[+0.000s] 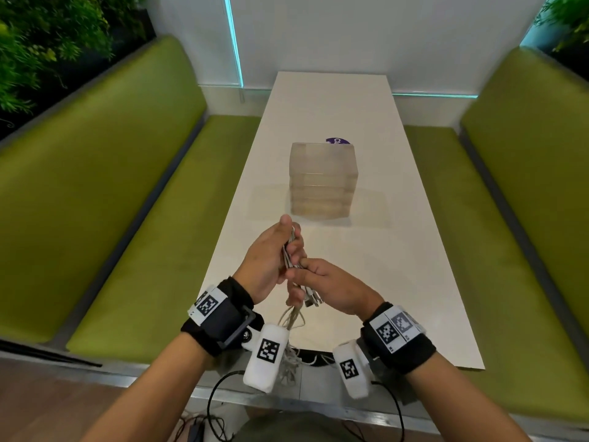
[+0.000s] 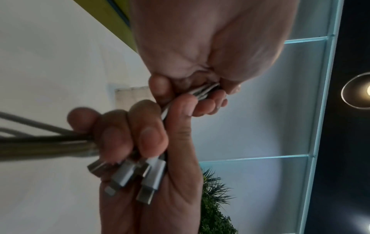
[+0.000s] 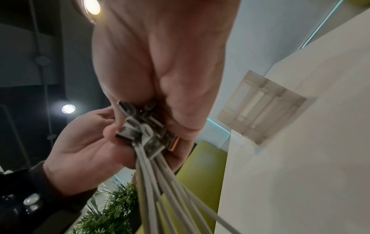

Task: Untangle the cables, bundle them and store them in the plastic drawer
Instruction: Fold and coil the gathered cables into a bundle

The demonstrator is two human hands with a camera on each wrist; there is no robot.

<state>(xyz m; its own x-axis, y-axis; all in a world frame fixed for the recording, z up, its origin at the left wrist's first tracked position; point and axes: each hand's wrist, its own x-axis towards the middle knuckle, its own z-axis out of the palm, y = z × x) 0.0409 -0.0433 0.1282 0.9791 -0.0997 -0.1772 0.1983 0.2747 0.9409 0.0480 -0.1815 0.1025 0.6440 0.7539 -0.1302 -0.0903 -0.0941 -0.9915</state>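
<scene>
A bundle of white cables (image 1: pixel 290 250) is held upright over the near end of the white table (image 1: pixel 398 250). My left hand (image 1: pixel 271 256) grips its upper part, thumb on top. Just below, my right hand (image 1: pixel 318 282) is curled round the same bundle near several grey metal plugs (image 1: pixel 311 300). Slack loops (image 1: pixel 291 323) hang under the hands past the table edge. The left wrist view shows the right hand's fingers (image 2: pixel 124 134) wrapped round the cables (image 2: pixel 40 142) with the plugs (image 2: pixel 140 174) sticking out. The clear plastic drawer unit (image 1: pixel 323 180) stands mid-table, all drawers shut.
Green bench seats (image 1: pixel 134 218) run along both sides of the table. A purple round sticker (image 1: pixel 338 141) peeks out behind the drawer unit. Black wires (image 1: pixel 220 409) trail from the wrist cameras toward the floor. Plants (image 1: pixel 38 49) fill the far left corner.
</scene>
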